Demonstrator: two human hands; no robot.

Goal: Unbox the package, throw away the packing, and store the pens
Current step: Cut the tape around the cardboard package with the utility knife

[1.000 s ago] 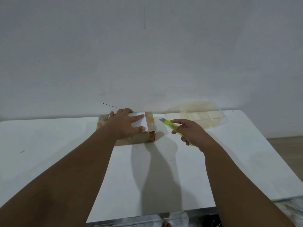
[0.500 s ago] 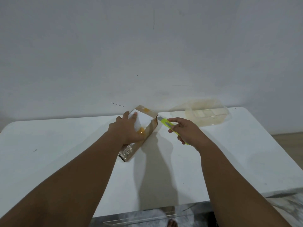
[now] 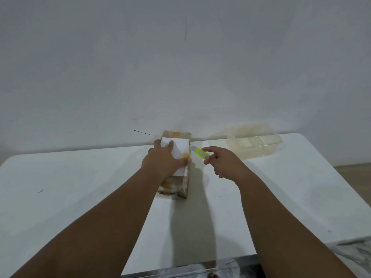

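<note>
White table (image 3: 80, 197) against grey wall (image 3: 180, 67); wooden floor (image 3: 353, 177).

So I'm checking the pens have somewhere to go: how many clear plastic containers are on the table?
1. The clear plastic container sits at the table's far right, near the wall, right of the taped box. Nothing else like it shows, though the arms hide some tabletop.

A white table (image 3: 80, 197) against a grey wall (image 3: 180, 67), apparently unmarked.
</note>
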